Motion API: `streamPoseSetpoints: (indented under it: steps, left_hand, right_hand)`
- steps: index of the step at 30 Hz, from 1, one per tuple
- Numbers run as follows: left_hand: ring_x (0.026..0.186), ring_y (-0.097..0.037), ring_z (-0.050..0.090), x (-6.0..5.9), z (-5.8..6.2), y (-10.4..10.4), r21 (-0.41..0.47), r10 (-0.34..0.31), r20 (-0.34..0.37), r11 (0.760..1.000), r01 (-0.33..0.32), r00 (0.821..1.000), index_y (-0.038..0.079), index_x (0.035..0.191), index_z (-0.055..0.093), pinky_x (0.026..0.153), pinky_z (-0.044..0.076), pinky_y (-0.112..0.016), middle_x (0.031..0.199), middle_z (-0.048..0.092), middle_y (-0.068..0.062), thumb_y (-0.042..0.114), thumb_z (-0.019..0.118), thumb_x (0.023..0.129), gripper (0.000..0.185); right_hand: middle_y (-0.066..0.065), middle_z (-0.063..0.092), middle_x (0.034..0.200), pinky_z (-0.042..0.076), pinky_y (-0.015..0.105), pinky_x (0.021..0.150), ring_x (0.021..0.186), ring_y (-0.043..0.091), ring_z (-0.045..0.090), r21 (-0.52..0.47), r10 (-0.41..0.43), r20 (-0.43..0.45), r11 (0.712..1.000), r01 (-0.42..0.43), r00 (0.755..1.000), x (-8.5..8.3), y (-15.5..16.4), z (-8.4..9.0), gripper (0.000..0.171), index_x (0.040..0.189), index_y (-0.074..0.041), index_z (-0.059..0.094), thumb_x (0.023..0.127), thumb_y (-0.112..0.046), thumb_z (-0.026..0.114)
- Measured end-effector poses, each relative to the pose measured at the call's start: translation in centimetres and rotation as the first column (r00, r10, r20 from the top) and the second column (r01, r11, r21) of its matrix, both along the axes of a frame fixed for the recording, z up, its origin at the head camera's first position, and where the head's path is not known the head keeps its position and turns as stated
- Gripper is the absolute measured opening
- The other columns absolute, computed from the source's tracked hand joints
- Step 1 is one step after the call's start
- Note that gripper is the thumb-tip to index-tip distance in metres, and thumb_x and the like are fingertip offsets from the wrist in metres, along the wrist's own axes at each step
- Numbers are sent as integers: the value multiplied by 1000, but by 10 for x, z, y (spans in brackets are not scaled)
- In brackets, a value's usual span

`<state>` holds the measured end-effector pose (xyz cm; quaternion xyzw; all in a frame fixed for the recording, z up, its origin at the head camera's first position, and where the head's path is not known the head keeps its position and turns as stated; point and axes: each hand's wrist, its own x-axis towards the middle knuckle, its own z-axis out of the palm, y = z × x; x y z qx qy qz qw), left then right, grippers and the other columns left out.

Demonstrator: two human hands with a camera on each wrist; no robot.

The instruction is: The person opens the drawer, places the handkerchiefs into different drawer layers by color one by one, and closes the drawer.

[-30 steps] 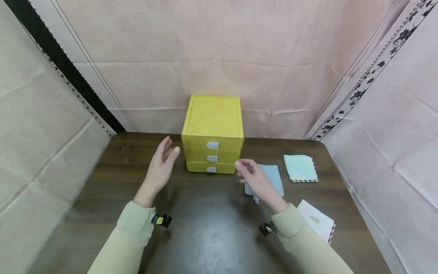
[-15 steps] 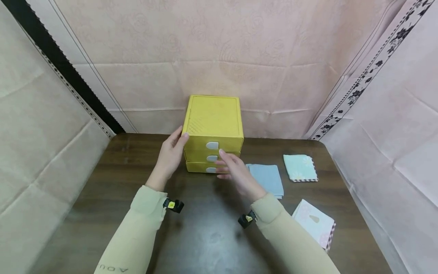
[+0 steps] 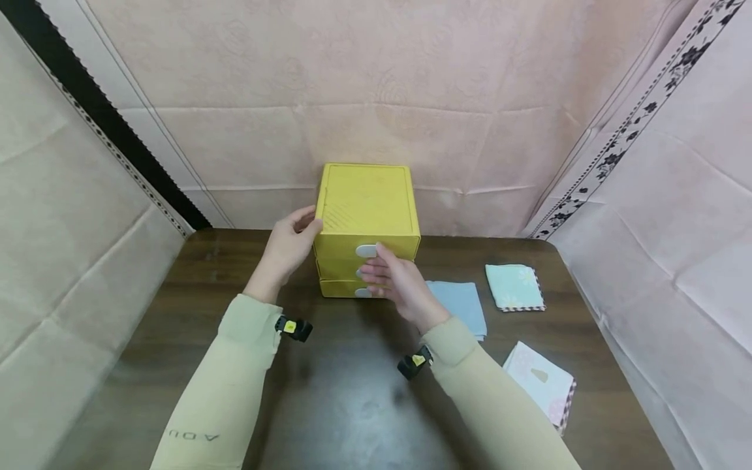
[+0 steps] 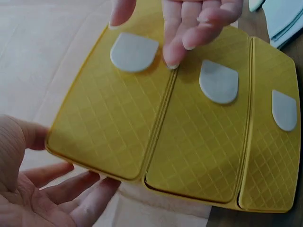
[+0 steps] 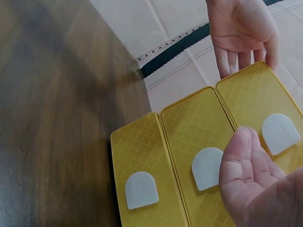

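Both hands have closed in on the yellow drawer box [image 3: 365, 222] at the back of the table [image 3: 176, 339]. The left hand [image 3: 289, 247], a moment ago in mid-air, now braces the box's upper left corner with relaxed fingers. The right hand [image 3: 392, 282] has left the blue cloth [image 3: 461, 307] and reaches, fingers straight, the top drawer's white handle [image 3: 365, 250], grasping nothing; a pull looks imminent.
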<state>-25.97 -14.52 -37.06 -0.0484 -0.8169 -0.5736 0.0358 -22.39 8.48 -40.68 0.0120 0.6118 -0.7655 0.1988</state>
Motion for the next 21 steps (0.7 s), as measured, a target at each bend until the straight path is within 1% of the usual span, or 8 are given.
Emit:
streamPoseSetpoints:
  steps: [2,5,8,10,15,19,21]
  left_hand:
    - [122,-23,49,-3,0,-4,18,-9,22,1000,9,1000,17,143,49,99,44,-43,134,54,-9,34,57,98,49]
    - [119,-22,51,-5,-1,-7,67,-24,59,998,20,998,21,142,50,95,48,-44,136,53,-7,34,60,96,49]
    - [115,-22,55,-7,-3,-9,115,-39,83,993,30,996,23,142,50,89,52,-42,137,52,-5,35,62,95,49]
    - [113,-21,56,-6,-3,-9,128,-41,94,991,28,995,24,141,50,87,53,-40,136,53,-4,35,62,95,49]
    - [116,-21,56,-6,-3,-10,154,-51,131,988,30,990,25,142,49,88,53,-40,139,51,-3,34,63,95,49]
    - [119,-22,54,-9,0,-10,199,-79,169,979,45,982,24,144,47,92,50,-43,141,48,-3,33,62,95,51]
    - [119,-22,54,-10,0,-10,223,-93,189,973,50,978,22,144,46,94,49,-43,141,48,-4,32,63,95,52]
  right_hand:
    - [20,60,124,49,40,94,119,37,54,-16,-21,13,1000,21,1000,-2,-4,0,67,127,3,54,92,-54,58]
    - [18,63,120,51,38,91,113,33,59,-14,-73,25,997,73,997,-3,-9,0,65,124,3,57,91,-53,60]
    - [16,66,115,53,37,88,107,29,63,4,-120,31,993,120,992,-3,-14,1,63,120,3,60,90,-52,62]
    - [15,67,112,53,37,87,105,28,64,17,-134,33,991,134,990,-2,-17,2,61,118,2,61,90,-52,62]
    - [12,69,108,54,36,85,102,26,65,45,-174,27,984,173,984,-1,-22,0,59,115,0,65,89,-53,64]
    - [11,70,105,54,37,83,102,28,65,62,-215,3,975,215,977,-1,-26,-2,60,112,-1,66,88,-56,63]
    - [10,71,103,54,39,85,100,27,65,69,-236,-2,969,236,972,0,-27,-3,60,110,-2,68,87,-56,64]
